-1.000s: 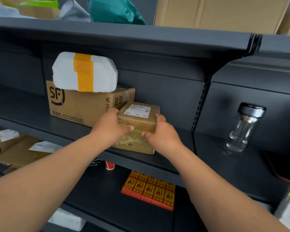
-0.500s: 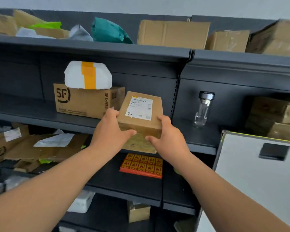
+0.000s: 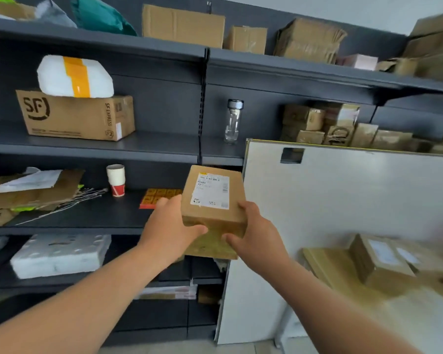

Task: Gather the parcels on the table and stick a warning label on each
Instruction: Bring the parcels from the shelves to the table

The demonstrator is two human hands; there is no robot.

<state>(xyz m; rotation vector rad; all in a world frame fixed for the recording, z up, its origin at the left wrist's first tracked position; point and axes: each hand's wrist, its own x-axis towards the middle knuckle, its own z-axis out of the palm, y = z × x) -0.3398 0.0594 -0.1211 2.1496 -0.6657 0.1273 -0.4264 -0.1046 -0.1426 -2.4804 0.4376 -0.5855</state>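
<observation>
The small cardboard parcel (image 3: 211,215) is gripped from both sides. The left hand (image 3: 170,227) is wrapped round its left edge with the thumb laid across the near face, and the right hand (image 3: 257,235) is curled round its lower right corner. The hands are separated by the width of the box, which is held in the air at the centre of the frame. Its white shipping label (image 3: 210,190) is turned upward, and it is just beside the left edge of the white table (image 3: 343,200).

The step in hand is judged to be the carrying of this parcel to the table. The box is best moved level and lifted clear of the table's edge. Neither hand should be loosened until the underside is fully borne by the tabletop. It is best set near the blurred parcels (image 3: 379,261) at lower right, label up, with bare cardboard left free for the sticker.

An orange sheet of warning labels (image 3: 151,199) lies on the middle shelf (image 3: 100,215), partly hidden behind the left hand, and will be needed afterwards. At upper left, an SF Express carton (image 3: 74,116) carries a white foam-wrapped parcel (image 3: 54,77). Both probably have yet to be fetched.
</observation>
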